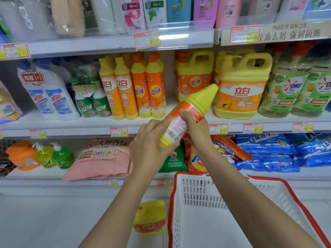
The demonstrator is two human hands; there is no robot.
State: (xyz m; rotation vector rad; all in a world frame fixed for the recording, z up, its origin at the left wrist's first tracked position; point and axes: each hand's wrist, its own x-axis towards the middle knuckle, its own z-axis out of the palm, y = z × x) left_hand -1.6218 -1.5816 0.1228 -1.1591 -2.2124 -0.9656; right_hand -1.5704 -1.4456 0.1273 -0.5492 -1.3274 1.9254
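Both your hands grip the detergent bottle (pixel 186 117), tilted above the basket (pixel 268 196): left hand (pixel 152 144) at its base, right hand (pixel 195 129) round the middle. It looks stiff, slick and fairly light; hold the waist

"OMO" on green bottle (pixel 288 90)
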